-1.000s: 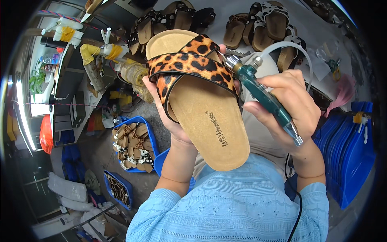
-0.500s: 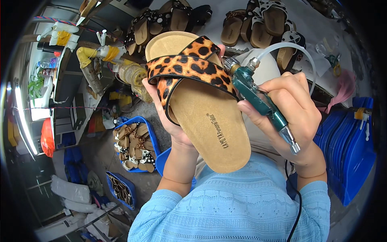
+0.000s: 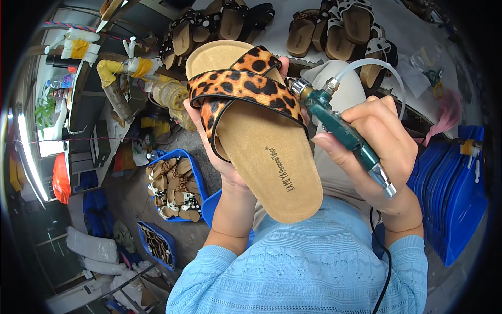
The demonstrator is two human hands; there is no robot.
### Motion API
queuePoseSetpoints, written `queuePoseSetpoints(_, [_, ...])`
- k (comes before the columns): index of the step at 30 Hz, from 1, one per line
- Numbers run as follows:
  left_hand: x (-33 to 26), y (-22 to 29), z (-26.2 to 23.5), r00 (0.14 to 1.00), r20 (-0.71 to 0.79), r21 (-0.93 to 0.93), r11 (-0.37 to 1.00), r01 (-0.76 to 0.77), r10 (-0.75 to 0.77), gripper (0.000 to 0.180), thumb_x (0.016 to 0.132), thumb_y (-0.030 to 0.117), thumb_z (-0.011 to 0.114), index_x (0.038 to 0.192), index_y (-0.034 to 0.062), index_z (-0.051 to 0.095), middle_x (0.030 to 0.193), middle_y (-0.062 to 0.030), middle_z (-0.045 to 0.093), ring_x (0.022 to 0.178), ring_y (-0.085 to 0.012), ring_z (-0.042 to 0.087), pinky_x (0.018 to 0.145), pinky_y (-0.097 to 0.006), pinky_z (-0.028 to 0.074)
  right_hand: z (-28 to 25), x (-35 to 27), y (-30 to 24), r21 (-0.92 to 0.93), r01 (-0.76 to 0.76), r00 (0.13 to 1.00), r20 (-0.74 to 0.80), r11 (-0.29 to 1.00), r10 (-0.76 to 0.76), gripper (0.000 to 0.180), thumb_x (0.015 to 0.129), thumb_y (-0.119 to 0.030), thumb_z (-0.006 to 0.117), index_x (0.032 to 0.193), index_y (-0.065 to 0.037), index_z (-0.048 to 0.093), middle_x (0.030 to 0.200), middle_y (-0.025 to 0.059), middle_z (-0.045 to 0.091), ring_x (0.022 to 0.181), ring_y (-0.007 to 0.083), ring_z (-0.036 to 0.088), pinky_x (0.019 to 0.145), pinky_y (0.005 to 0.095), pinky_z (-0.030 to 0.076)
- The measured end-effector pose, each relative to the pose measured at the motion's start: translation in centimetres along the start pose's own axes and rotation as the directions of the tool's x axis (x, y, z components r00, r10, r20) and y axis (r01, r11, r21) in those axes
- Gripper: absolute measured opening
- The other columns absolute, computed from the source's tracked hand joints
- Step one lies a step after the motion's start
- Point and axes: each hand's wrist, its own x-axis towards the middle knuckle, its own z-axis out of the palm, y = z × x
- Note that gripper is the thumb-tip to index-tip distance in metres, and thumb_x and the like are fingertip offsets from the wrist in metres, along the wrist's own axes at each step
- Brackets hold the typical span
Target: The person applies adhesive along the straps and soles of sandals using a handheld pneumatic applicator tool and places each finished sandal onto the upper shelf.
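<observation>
Across the top, from eleven to one o'clock, a pale worktable (image 3: 418,36) carries rows of finished tan sandals with dark and spotted straps (image 3: 334,31). At three to four o'clock stands a stack of blue plastic trays (image 3: 449,193). At eight o'clock on the floor sits a blue plastic crate filled with strapped sandals (image 3: 175,188), with a smaller blue crate (image 3: 157,243) below it at seven o'clock.

In the centre, a cork-soled sandal with crossed leopard-print straps (image 3: 261,131) is held sole-bed up, toe toward twelve o'clock and heel toward five. The left hand (image 3: 217,152) cups it from beneath at its nine o'clock edge, fingers wrapped round the underside and clamped on it; fingertips show past the strap at one o'clock.

The right hand (image 3: 379,152), at three o'clock of the sandal, is closed around a slim dark green pneumatic hand tool with metal ends (image 3: 340,128). Its metal nozzle points to ten o'clock and sits just beside the strap's right end. A clear curved air hose (image 3: 374,65) arcs from the tool's head toward two o'clock.
</observation>
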Motion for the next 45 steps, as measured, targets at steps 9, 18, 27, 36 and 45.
queuePoseSetpoints(9, [0.7,1.4,-0.2,1.0,0.005,-0.075,0.997,-0.016,0.017,0.105,0.082,0.071,0.064,0.15,-0.0023,0.031,0.145,-0.0344,0.04,0.12,-0.0443,0.056,0.095,-0.057,0.054,0.5,-0.8,1.9,0.133,0.105,0.994,-0.015,0.985,-0.104,0.032,0.066,-0.011,0.091,0.076,0.003,0.064,0.086,0.0149,0.069,0.068,0.025,0.063,0.066,0.0345,0.044])
queuePoseSetpoints(18, [0.7,1.1,0.0,0.987,-0.154,-0.04,0.998,0.048,-0.053,0.115,0.083,0.09,0.039,0.149,-0.0046,0.035,0.148,-0.0301,0.042,0.141,-0.0466,0.036,0.113,-0.066,0.034,-0.8,-1.8,0.7,0.674,-0.188,0.963,-0.015,0.715,0.268,0.027,0.081,-0.013,0.082,0.093,0.007,0.067,0.094,0.0175,0.07,0.078,0.0216,0.063,0.072,0.0341,0.05])
queuePoseSetpoints(27, [0.3,0.4,0.3,0.958,-0.286,0.233,0.97,0.067,0.003,0.105,0.088,0.087,0.03,0.148,0.0019,0.039,0.139,-0.0287,0.051,0.123,-0.0462,0.057,0.1,-0.069,0.048,0.5,0.4,-1.6,0.558,-0.22,0.97,0.216,0.8,0.115,0.033,0.084,-0.025,0.079,0.089,0.006,0.067,0.092,0.0152,0.069,0.077,0.0215,0.062,0.07,0.033,0.048])
queuePoseSetpoints(36, [0.2,0.3,0.3,0.943,-0.322,0.333,0.943,0.03,0.083,0.104,0.088,0.087,0.03,0.145,-0.0002,0.041,0.136,-0.0268,0.055,0.117,-0.0429,0.061,0.095,-0.067,0.052,1.0,0.7,-1.9,0.42,-0.155,0.969,0.242,0.894,0.054,0.025,0.08,-0.015,0.081,0.087,0.005,0.068,0.09,0.0158,0.07,0.074,0.0207,0.061,0.068,0.0318,0.048])
queuePoseSetpoints(45, [-0.1,-1.0,0.3,0.917,-0.395,0.2,0.979,0.028,0.054,0.11,0.085,0.09,0.031,0.141,-0.0042,0.046,0.133,-0.0352,0.054,0.116,-0.0455,0.061,0.101,-0.057,0.052,3.0,0.5,-1.5,0.311,0.096,0.987,0.093,0.945,-0.131,0.032,0.07,-0.012,0.09,0.08,0.002,0.063,0.093,0.0155,0.069,0.072,0.0236,0.063,0.069,0.0343,0.048])
